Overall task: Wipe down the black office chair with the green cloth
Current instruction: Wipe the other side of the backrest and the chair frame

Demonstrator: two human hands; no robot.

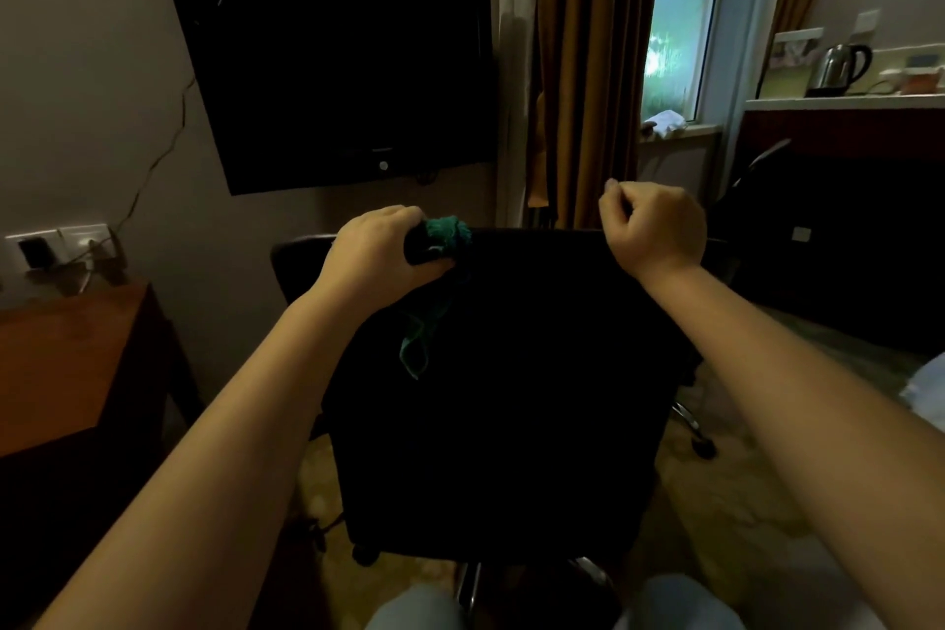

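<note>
Left hand (381,246) grips bunched green cloth (450,233), pressed on top edge of black office chair (511,373) backrest, left corner; a cloth tail hangs down the back. Right hand (654,225) at top right corner, fingers curled, nothing seen in them. Wall TV (332,67) far behind, wooden desk (71,358) left.

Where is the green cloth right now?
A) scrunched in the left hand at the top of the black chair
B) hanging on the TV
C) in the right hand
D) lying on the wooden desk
A: the left hand grips the bunched green cloth at the top edge of the black office chair, and the right hand is curled with no cloth in it.
</note>
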